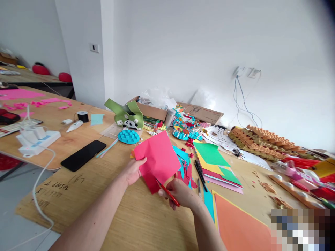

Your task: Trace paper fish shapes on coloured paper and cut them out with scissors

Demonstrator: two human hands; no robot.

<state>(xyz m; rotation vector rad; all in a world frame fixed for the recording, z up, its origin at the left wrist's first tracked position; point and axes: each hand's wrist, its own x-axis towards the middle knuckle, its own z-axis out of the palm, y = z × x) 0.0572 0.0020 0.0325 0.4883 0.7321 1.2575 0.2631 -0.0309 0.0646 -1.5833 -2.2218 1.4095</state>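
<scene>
Sheet (161,150): thin, smooth pink-red paper, lightly creased, tilted above the table (123,223), inward from its near edge.
Left hand (134,170): I pinch the sheet by its left edge, my thumb lying over the paper.
Right hand (179,191): my fingers are curled round the glossy red handles of the scissors (172,199).
Blades: slim and dark, against the sheet's lower part; how wide they stand I cannot tell.
Wood: pale, fine-grained, with dark handwriting (56,188) by the table's near left corner.
Phone (83,155): flat black slab with rounded corners, close to the table's left edge.
Scraps (187,172): ragged red and blue paper slivers, heaped just beyond my right hand.
Paper stack (211,154): green, yellow, dark red and lilac sheets, unevenly fanned, right of the scraps.
Orange sheet (240,223): flat and matt, toward the table's near edge, on my right.
Disc (128,137): round, bright blue, knobbly on top, toward the far edge.
Panda holder (125,116): curved green walls with white flowers, just behind the disc.
</scene>
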